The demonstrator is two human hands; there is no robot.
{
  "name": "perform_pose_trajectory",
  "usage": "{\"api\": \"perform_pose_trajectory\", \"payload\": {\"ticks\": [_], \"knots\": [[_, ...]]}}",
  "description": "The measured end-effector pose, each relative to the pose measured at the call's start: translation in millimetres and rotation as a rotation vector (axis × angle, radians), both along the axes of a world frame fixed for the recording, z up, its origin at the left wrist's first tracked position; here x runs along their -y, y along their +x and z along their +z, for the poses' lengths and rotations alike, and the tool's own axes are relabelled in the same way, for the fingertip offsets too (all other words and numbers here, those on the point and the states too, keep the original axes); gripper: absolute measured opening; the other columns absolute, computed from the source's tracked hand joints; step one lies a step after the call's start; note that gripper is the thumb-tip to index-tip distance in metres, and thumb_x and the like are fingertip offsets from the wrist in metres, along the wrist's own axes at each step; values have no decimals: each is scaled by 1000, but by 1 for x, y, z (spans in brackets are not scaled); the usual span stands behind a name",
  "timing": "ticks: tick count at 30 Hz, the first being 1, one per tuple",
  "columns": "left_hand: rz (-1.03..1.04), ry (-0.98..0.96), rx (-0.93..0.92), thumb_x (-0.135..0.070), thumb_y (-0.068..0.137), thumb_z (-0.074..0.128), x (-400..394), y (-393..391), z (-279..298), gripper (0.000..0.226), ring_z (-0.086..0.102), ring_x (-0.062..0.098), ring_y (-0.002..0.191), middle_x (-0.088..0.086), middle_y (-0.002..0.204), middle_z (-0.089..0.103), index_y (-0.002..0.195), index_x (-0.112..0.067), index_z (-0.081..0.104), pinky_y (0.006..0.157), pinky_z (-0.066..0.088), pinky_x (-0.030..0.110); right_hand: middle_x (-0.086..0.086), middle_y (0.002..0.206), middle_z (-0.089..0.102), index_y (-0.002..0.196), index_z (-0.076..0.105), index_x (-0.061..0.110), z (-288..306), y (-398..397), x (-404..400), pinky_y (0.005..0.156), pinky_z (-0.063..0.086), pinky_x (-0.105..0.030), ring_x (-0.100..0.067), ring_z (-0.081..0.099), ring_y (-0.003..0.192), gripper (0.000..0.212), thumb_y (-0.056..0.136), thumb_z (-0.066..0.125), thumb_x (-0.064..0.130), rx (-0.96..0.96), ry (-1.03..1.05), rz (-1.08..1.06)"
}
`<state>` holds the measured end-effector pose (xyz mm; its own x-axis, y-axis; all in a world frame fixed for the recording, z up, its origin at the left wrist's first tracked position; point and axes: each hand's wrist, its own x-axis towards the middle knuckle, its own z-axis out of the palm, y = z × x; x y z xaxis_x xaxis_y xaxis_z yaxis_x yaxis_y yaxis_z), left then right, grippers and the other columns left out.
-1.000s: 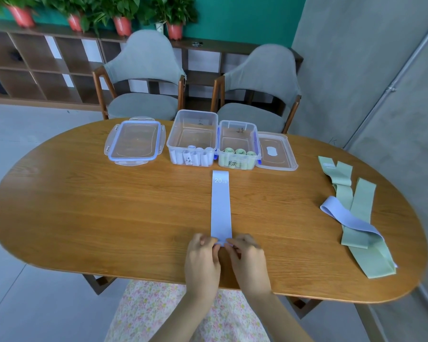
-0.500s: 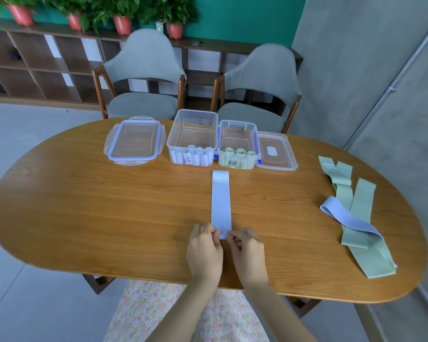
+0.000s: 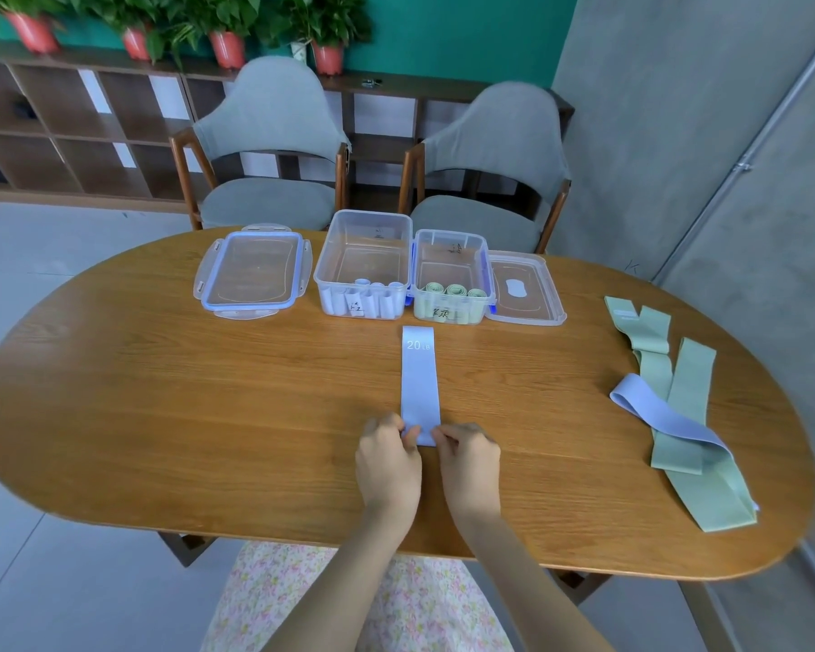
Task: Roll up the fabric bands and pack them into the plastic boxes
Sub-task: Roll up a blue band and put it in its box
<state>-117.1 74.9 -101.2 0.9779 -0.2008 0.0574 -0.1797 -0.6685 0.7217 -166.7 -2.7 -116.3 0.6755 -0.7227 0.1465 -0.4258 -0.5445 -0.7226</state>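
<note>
Both hands are creeping toward the far edge, shortening the flat blue band [image 3: 419,383] mid-surface. Left hand [image 3: 387,456] and right hand [image 3: 469,456] are pinching its rolled near end in a narrow grip. Rolling is underway; next, tight even turns toward the boxes [image 3: 363,263].

Lavender band [image 3: 419,383], green bands [image 3: 688,416], perhaps sage.

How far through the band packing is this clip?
Partway. Done: blue rolls in the left box, green rolls in the right box. In hand: left hand and right hand rolling the blue band. Left: loose bands, both lids off.
</note>
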Motion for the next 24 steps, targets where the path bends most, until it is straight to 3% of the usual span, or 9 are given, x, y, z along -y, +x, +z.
{"api": "perform_pose_trajectory", "payload": {"ticks": [2, 4, 6, 11, 19, 21, 24], "knots": [[6, -8, -3, -20, 93, 55, 2, -3, -1, 16, 59, 28, 84, 8, 94, 57, 93, -8, 65, 64, 33, 26, -1, 74, 61, 80, 65, 8, 4, 7, 1, 61, 42, -25, -16, 54, 69, 9, 88, 63, 13, 10, 54, -75], [15, -24, -13, -18, 94, 54, 3, -5, -2, 17, 59, 28, 86, 9, 97, 57, 98, -8, 67, 66, 33, 25, -1, 70, 60, 78, 61, 10, 7, 12, 1, 60, 42, -30, -19, 54, 68, 14, 89, 63, 18, -10, 61, -107], [41, -47, -35, -17, 93, 55, 4, -3, -2, 16, 59, 27, 87, 8, 96, 58, 99, -9, 68, 66, 33, 24, -3, 73, 60, 76, 62, 9, 5, 11, -1, 60, 41, -30, -21, 55, 69, 17, 89, 62, 19, -16, 42, -93], [88, -59, -48, -19, 91, 57, 10, 3, 0, 13, 60, 27, 86, 6, 90, 63, 91, -11, 68, 63, 28, 25, -7, 95, 66, 99, 73, 8, 2, 1, -6, 70, 43, -23, -21, 63, 82, 15, 88, 62, 9, 19, -20, -14], [105, -56, -55, -17, 92, 55, 12, 2, 2, 15, 59, 30, 87, 9, 93, 61, 95, -10, 69, 65, 32, 26, 5, 71, 65, 79, 71, 12, 13, 11, 0, 64, 47, -21, -10, 59, 69, 9, 86, 67, 17, 31, 176, -145], [111, -62, -75, -20, 92, 56, 15, 8, 3, 14, 59, 29, 87, 8, 91, 62, 89, -10, 66, 63, 32, 28, 0, 71, 62, 75, 70, 11, 11, 13, 1, 55, 39, -18, -9, 53, 61, 16, 88, 64, 17, -1, 143, -113], [114, -50, -75, -23, 93, 55, 18, 8, 6, 18, 58, 30, 90, 9, 97, 59, 94, -8, 66, 64, 33, 29, -4, 76, 60, 75, 70, 11, 10, 17, 1, 57, 37, -23, -15, 51, 62, 17, 89, 62, 17, -12, 124, -119]]}}
